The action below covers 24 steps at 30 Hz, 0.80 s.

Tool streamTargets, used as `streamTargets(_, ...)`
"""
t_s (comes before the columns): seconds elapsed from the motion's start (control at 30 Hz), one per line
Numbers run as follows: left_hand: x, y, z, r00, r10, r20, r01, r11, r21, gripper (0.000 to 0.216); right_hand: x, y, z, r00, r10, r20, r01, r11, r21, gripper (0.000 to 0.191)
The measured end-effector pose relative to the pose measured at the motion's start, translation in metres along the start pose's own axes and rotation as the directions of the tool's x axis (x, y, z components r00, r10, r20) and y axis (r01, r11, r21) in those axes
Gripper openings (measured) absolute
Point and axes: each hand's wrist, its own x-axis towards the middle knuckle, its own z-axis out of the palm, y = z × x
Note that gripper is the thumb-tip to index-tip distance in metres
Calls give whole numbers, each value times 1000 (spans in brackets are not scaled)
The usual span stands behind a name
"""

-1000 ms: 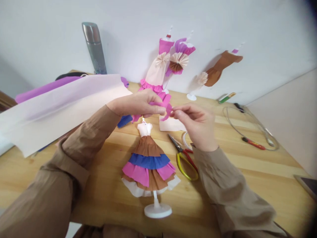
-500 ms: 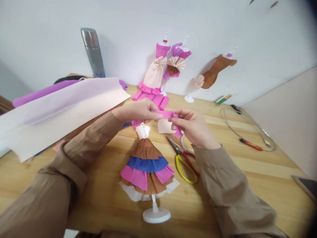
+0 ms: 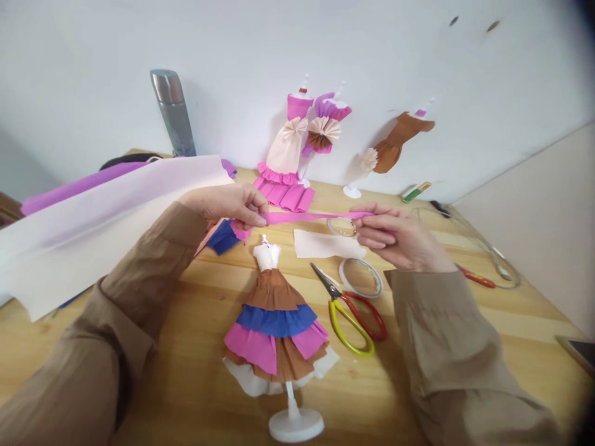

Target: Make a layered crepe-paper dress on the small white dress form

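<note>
Stretched between my two hands is a narrow pink paper strip [image 3: 302, 217]. My left hand [image 3: 235, 204] pinches its left end, and my right hand [image 3: 400, 234] grips the other end. Below the strip stands a small white mannequin [image 3: 268, 255] on a round white base. It wears a tiered skirt [image 3: 276, 322] in brown, blue, pink and white. Scissors [image 3: 346, 310] with one yellow and one red handle lie to the right of the skirt. Beside them rests a roll of tape [image 3: 361, 277], and a cream paper piece [image 3: 328, 244] lies under the strip.
Large paper sheets [image 3: 116, 217] cover the left side, with a flask [image 3: 173, 114] behind. Three dressed mannequins stand along the wall, one in brown [image 3: 395, 145]. A cable [image 3: 506, 257] lies at the right, and blue paper [image 3: 224, 236] sits near my left hand.
My hands have moved apart, left hand leftward and right hand rightward. The pink strip, bunched between them before, is now drawn out nearly straight. The camera view has shifted slightly.
</note>
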Motion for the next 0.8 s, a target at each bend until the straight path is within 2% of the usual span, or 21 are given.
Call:
streamTargets(0.13,1,-2,-2,1000,-17,-4,17,1000,6,9,-4,-10,-13,991,-91,-95,92,996,-1,20)
streamTargets(0.27,2,-3,-2,998,-2,-68,3,1000,17,9,-7,-16,-24,971,-180,-154,177,984,-34,19)
streamTargets(0.43,-3,-2,-8,989,25,-148,-17,998,56,11,-9,-18,-41,954,-228,-196,222,974,-52,13)
streamTargets(0.6,-9,0,-14,981,53,-185,-35,995,98,14,-7,-17,-59,954,-206,-217,204,978,-30,4)
streamTargets(0.7,-10,2,-13,974,50,-220,-28,994,103,18,-3,-11,-68,938,-265,-224,247,963,-105,7)
streamTargets(0.8,-9,6,-9,962,54,-267,-33,996,81,24,2,-3,-70,893,-343,-290,289,933,-216,9)
